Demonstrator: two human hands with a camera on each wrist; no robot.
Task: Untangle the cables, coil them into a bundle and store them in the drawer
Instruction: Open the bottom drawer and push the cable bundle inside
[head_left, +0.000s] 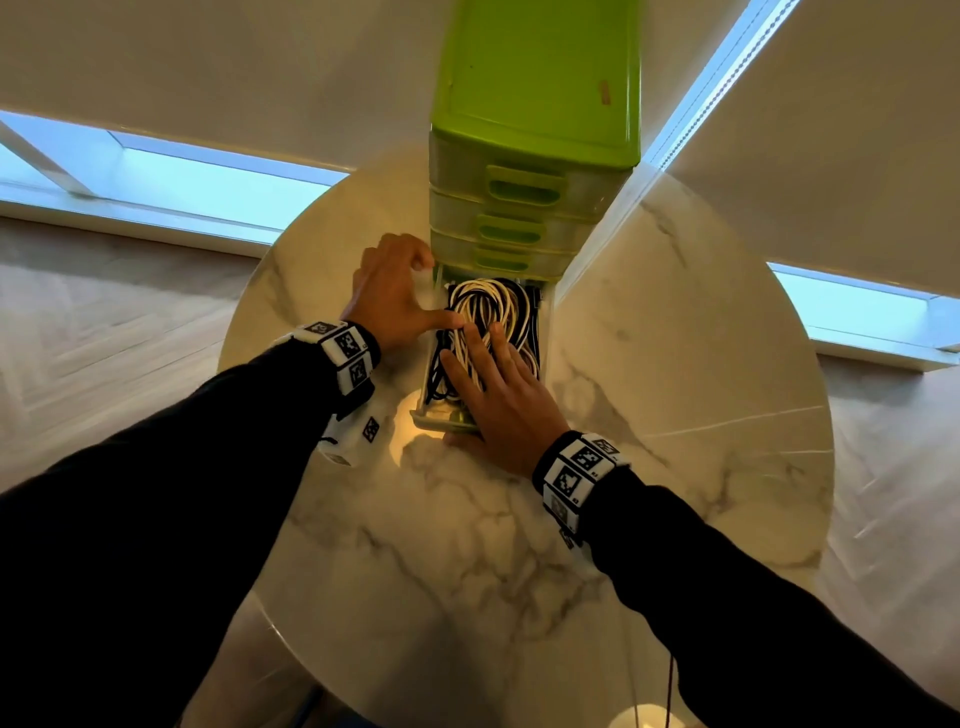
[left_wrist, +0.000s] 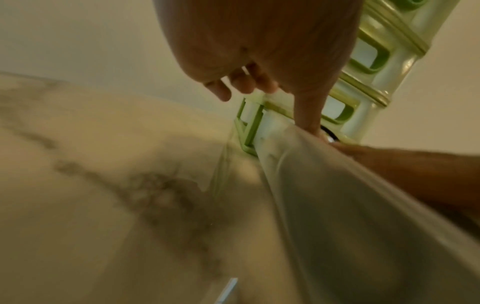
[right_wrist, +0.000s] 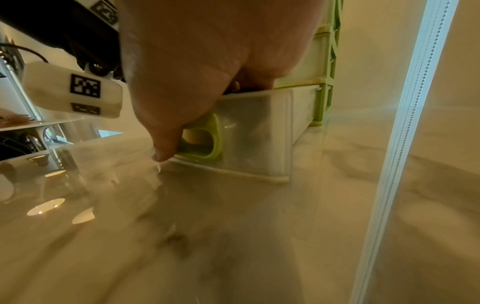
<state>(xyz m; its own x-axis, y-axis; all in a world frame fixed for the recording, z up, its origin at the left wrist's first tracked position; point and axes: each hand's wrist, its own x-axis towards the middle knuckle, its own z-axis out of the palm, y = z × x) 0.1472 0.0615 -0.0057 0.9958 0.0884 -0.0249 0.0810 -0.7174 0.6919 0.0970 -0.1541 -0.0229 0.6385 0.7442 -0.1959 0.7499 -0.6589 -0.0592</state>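
A bundle of white and black cables (head_left: 485, 306) lies in the pulled-out bottom drawer (head_left: 430, 415) of a green drawer cabinet (head_left: 535, 78). My right hand (head_left: 498, 395) lies flat on the cables with straight fingers. Its thumb (right_wrist: 163, 148) reaches down over the drawer's green handle (right_wrist: 214, 135). My left hand (head_left: 389, 296) is at the drawer's left side, its fingers (left_wrist: 241, 82) resting on the cabinet's lower corner. The left thumb (left_wrist: 309, 115) stretches across the drawer wall (left_wrist: 311, 174) onto the cables. From the wrist views the cables are mostly hidden.
The cabinet stands at the far side of a round marble table (head_left: 519, 571), and its upper drawers (head_left: 519, 192) are pushed in. A white window frame strip (right_wrist: 405, 123) runs close along the cabinet's right side. Pale blinds hang behind.
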